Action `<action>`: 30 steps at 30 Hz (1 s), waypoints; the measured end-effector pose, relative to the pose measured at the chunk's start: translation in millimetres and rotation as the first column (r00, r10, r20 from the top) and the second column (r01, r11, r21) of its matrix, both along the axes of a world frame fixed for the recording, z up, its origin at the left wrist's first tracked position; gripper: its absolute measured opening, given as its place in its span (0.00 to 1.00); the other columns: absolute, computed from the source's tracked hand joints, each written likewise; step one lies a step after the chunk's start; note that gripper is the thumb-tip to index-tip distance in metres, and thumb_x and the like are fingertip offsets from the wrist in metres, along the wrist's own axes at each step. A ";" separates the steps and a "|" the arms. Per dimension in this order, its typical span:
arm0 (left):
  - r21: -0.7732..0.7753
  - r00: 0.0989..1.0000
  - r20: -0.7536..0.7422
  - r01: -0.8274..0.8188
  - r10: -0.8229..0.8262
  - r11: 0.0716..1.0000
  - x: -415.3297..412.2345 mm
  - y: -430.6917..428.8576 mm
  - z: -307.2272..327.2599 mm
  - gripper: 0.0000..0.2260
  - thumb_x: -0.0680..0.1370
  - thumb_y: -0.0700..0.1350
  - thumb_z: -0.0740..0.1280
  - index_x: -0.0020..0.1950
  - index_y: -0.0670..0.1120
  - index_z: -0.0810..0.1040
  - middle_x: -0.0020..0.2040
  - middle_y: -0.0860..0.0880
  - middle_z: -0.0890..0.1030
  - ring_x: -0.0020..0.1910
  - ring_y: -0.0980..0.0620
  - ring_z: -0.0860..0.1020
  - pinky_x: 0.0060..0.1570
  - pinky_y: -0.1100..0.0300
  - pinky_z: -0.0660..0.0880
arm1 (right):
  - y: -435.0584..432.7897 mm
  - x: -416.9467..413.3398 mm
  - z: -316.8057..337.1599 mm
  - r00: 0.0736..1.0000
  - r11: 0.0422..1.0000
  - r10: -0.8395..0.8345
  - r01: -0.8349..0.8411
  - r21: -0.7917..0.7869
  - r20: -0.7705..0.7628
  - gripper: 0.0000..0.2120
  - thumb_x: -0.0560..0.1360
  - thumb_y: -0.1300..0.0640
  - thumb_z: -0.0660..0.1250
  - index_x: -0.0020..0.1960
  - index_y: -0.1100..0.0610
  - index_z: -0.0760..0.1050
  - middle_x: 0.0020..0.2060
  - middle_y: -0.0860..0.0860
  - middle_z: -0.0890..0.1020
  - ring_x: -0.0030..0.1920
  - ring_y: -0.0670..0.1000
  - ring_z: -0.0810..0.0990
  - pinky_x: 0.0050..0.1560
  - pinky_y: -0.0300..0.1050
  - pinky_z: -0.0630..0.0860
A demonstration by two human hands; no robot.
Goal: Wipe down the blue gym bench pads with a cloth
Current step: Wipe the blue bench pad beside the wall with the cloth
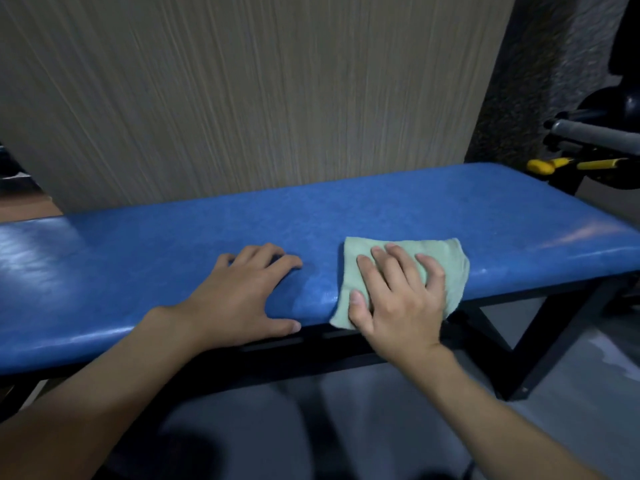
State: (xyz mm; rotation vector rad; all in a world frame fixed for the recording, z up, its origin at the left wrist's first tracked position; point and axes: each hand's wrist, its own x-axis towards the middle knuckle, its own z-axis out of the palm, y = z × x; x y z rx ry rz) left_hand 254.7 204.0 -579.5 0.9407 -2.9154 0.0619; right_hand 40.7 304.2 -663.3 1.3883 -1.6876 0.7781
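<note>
**Cloth pressed to the front edge of the blue pad, mid-wipe**

The step in hand is judged to be the wiping itself. A pale green cloth (446, 256) is laid on the blue bench pad (311, 216), right of the frame's centre, with its near part draped over the pad's rounded front edge. The cloth is pressed down by the right hand (398, 306): its fingers (382, 268) are spread wide and flat on the fabric, the thumb on the draped part, and nothing is pinched. The left hand (239, 296) is rested on the bare pad just left of the cloth and apart from it. Its fingers (263, 258) are lightly bent and spread, the thumb is laid along the front edge, and nothing is held, so it seems to be used as a brace.

The pad, serving here as the worktop, runs across the middle of the frame from the left edge to the right. A sheen is seen at its left and right ends; whether that is moisture or reflected light cannot be told.

For the next move, flat pressure and a sideways sweep along the pad would be called for, with the front edge covered as well.

Counted: one blue pad in view, though several are named in the task; one cloth; two hands. A black frame leg (543, 341) is seen at lower right and a yellow-handled piece of equipment (540, 165) at the right.
</note>
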 end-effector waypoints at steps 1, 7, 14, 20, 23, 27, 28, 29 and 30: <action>-0.002 1.000 0.005 0.006 -0.006 1.000 -1.1 0.0 0.5 0.38 0.68 0.72 0.66 0.74 0.61 0.59 0.69 0.59 0.61 0.70 0.57 0.60 0.69 0.52 0.58 | 4.1 -13.3 0.4 0.997 1.000 0.029 -0.029 0.012 -0.072 0.22 0.77 0.45 0.56 0.57 0.58 0.82 0.56 0.56 0.83 0.61 0.58 0.80 0.62 0.60 0.69; 0.056 0.998 0.003 0.065 -0.066 0.996 -28.6 14.0 0.9 0.41 0.68 0.74 0.58 0.78 0.60 0.54 0.79 0.57 0.54 0.78 0.58 0.51 0.76 0.48 0.52 | 28.9 -81.4 0.0 0.997 0.997 -0.075 0.075 -0.029 -0.012 0.23 0.78 0.48 0.53 0.55 0.60 0.81 0.55 0.57 0.83 0.61 0.59 0.79 0.61 0.60 0.68; -0.036 0.998 -0.007 0.069 -0.070 0.997 -71.9 23.3 3.8 0.38 0.66 0.75 0.56 0.72 0.58 0.61 0.65 0.54 0.62 0.68 0.54 0.62 0.69 0.51 0.59 | 16.6 -36.3 1.0 0.979 0.992 -0.123 0.127 -0.012 0.163 0.20 0.78 0.50 0.55 0.56 0.58 0.81 0.56 0.55 0.82 0.62 0.58 0.78 0.65 0.63 0.65; 0.010 0.984 0.019 0.175 -0.175 0.985 -115.6 32.0 6.5 0.39 0.73 0.69 0.65 0.78 0.57 0.55 0.80 0.53 0.52 0.79 0.55 0.50 0.75 0.48 0.52 | 52.3 -125.0 9.2 0.995 0.990 -0.097 0.097 0.105 -0.002 0.24 0.79 0.48 0.50 0.56 0.59 0.80 0.56 0.57 0.81 0.62 0.59 0.78 0.62 0.59 0.67; 0.028 0.980 0.031 0.198 -0.198 0.980 -140.8 38.4 6.6 0.40 0.73 0.69 0.64 0.80 0.56 0.52 0.80 0.54 0.53 0.79 0.54 0.51 0.75 0.47 0.52 | 69.9 -160.9 11.5 0.976 0.981 -0.181 0.169 0.096 0.125 0.22 0.79 0.50 0.50 0.55 0.60 0.79 0.55 0.56 0.81 0.63 0.59 0.76 0.63 0.60 0.65; -0.054 0.989 0.084 0.128 -0.123 0.990 -170.4 48.3 5.0 0.42 0.71 0.73 0.61 0.79 0.58 0.50 0.68 0.52 0.63 0.68 0.47 0.63 0.66 0.45 0.63 | 62.6 -147.7 14.2 0.890 0.950 -0.309 0.305 0.065 0.337 0.19 0.76 0.52 0.54 0.56 0.60 0.80 0.56 0.56 0.81 0.65 0.59 0.75 0.67 0.62 0.62; -0.092 0.989 0.110 0.108 -0.098 0.990 -176.3 50.7 4.7 0.42 0.70 0.74 0.60 0.79 0.58 0.50 0.66 0.50 0.62 0.66 0.46 0.64 0.63 0.44 0.64 | 57.5 -137.3 14.1 0.870 0.942 -0.328 0.329 0.064 0.368 0.19 0.76 0.52 0.55 0.56 0.59 0.80 0.57 0.56 0.81 0.65 0.59 0.75 0.68 0.62 0.61; -0.128 0.988 0.132 0.094 -0.077 0.987 -180.7 52.6 4.3 0.43 0.70 0.75 0.59 0.78 0.58 0.51 0.65 0.50 0.62 0.64 0.45 0.64 0.62 0.43 0.65 | 54.1 -128.8 13.5 0.867 0.941 -0.333 0.330 0.075 0.370 0.19 0.76 0.52 0.56 0.56 0.58 0.80 0.58 0.55 0.81 0.65 0.59 0.74 0.69 0.63 0.60; -0.153 0.987 0.145 0.086 -0.064 0.985 -183.7 53.6 4.1 0.43 0.69 0.76 0.58 0.78 0.58 0.52 0.64 0.49 0.61 0.63 0.44 0.64 0.60 0.43 0.66 | 53.5 -123.9 12.7 0.881 0.946 -0.324 0.308 0.101 0.345 0.19 0.76 0.51 0.56 0.57 0.58 0.80 0.58 0.55 0.80 0.66 0.58 0.74 0.69 0.63 0.60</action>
